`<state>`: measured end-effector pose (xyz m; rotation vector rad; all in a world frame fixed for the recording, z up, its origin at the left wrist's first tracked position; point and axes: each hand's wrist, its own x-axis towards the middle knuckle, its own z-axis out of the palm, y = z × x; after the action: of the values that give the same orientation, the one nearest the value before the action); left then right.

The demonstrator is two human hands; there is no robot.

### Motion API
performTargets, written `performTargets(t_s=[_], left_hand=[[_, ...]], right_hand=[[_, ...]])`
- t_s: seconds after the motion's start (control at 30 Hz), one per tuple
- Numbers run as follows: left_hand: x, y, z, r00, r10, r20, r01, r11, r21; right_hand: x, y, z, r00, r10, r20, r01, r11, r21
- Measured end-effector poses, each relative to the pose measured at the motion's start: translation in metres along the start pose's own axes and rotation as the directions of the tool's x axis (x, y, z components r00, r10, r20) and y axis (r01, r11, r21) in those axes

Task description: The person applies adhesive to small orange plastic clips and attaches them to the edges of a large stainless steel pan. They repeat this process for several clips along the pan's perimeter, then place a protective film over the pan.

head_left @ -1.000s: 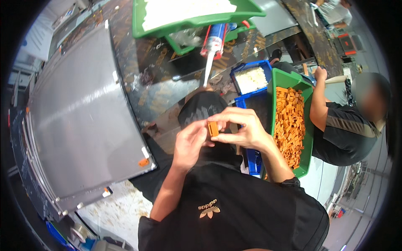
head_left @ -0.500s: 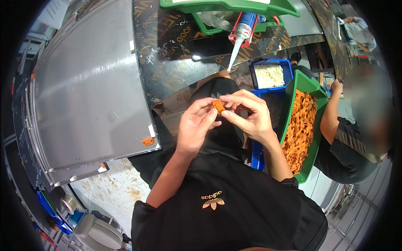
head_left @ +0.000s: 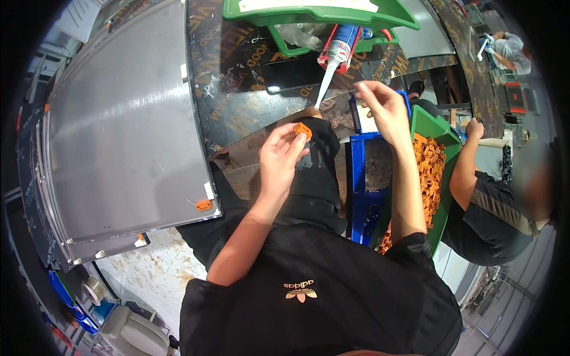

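Between the thumb and fingers of my left hand, which is closed, is a small orange plastic block, held above my lap. My right hand is raised, holding nothing I can make out; its fingers are partly bent and apart, the tips slightly blurred. It hovers over the blue bin and hides most of the small white pieces inside. To its left, the white nozzle of a sealant cartridge in a red holder points toward me over the table edge.
A green bin full of orange blocks stands right of my forearm, beside another blue bin. A metal panel with an orange block at its corner lies left. Green trays sit ahead. A co-worker sits at right.
My right hand has let go of the orange block and moved up and right, over the blue bin. The left hand keeps the block, a little higher than before.
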<state>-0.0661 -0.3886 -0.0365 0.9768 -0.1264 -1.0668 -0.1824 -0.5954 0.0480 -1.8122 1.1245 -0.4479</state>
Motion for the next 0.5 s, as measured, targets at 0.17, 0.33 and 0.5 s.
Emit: performTargets(t_s=[0.17,0.33,0.5], left_hand=[[0.025,-0.006,0.015,1.000,-0.018,-0.020,0.018,0.999,0.031],[0.032,-0.004,0.019,0.999,-0.041,-0.012,0.042,0.997,0.065],[0.032,-0.007,0.020,0.998,-0.058,-0.011,0.058,0.995,0.083]], right_hand=[[0.031,0.017,0.022,0.952,0.003,0.305,-0.044,0.991,0.126],[0.029,0.018,0.038,0.921,0.107,0.374,-0.210,0.946,0.247],[0.026,0.018,0.038,0.902,0.081,0.424,-0.262,0.883,0.390]])
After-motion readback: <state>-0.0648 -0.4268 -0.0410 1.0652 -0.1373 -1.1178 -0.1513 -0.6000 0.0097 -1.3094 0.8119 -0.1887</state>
